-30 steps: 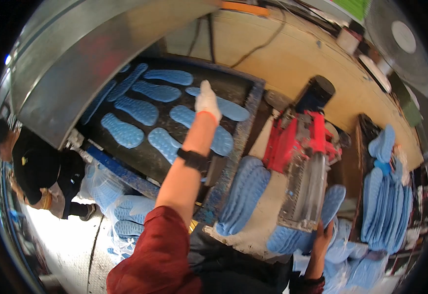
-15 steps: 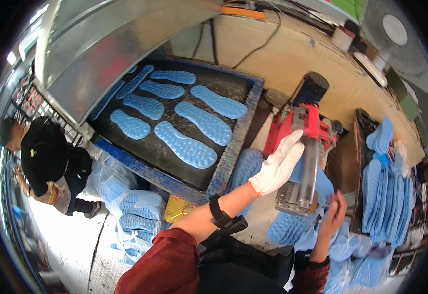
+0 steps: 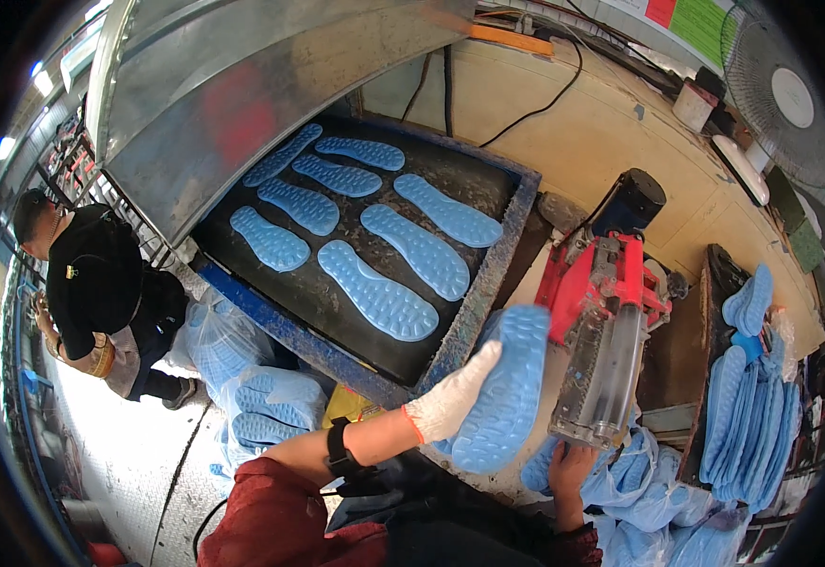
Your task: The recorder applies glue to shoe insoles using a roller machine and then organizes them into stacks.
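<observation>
My left hand (image 3: 455, 397), in a white knit glove, is closed on a bumpy blue insole (image 3: 511, 387), held beside the near corner of the conveyor. Whether more than one insole is in the grip is hard to tell. My bare right hand (image 3: 573, 470) is at the near end of a red machine with a metal roller (image 3: 599, 373). Its fingers reach under the roller end, close to other blue insoles (image 3: 537, 468), and are partly hidden. Several single insoles, one of them a nearby insole (image 3: 379, 291), lie apart on the dark conveyor belt (image 3: 337, 317).
A sheet-metal hood (image 3: 271, 104) overhangs the conveyor. Bagged insoles (image 3: 275, 402) stand on the floor at left, with more bags (image 3: 653, 487) at lower right. Upright insoles (image 3: 752, 425) fill a rack at right. Near a fan (image 3: 790, 99) runs a cable. Another person (image 3: 101, 283) works at far left.
My left hand has moved from the roller machine down and left, and now grips a blue insole. The right hand has dropped to the machine's near end. The whole view has shifted slightly.
</observation>
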The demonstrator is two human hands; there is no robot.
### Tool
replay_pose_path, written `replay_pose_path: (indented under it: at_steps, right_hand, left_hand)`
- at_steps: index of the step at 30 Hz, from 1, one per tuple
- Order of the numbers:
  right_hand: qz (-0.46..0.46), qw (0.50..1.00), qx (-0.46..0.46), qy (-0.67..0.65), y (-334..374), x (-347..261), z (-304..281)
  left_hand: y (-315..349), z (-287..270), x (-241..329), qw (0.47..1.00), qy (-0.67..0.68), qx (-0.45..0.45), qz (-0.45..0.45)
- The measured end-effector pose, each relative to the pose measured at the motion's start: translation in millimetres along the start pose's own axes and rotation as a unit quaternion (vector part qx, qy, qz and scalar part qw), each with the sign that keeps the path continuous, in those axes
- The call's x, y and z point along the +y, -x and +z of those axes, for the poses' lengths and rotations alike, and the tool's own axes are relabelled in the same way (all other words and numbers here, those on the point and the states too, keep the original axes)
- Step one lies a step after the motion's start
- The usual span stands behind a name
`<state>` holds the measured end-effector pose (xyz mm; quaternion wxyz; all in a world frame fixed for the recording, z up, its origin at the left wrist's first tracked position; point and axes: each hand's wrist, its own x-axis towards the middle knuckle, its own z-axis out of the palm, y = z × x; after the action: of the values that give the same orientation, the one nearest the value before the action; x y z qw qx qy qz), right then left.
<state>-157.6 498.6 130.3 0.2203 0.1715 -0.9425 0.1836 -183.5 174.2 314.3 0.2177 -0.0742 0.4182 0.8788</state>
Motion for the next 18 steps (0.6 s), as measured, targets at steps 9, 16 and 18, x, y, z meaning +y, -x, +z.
replay_pose_path:
  at_steps: [9, 16, 18]
  right_hand:
    - [0.037, 0.996, -0.028, 0.079, 11, 5, 2]
    - [0.050, 0.990, -0.074, 0.113, 10, -7, 3]
    - [0.044, 0.991, -0.063, 0.110, 11, -3, 2]
  left_hand:
    - [-169, -64, 147, 0.949, 0.246, 0.068, 0.185]
    - [-253, -128, 200, 0.902, 0.316, 0.249, 0.159]
    - [-255, -122, 196, 0.923, 0.263, 0.227, 0.167]
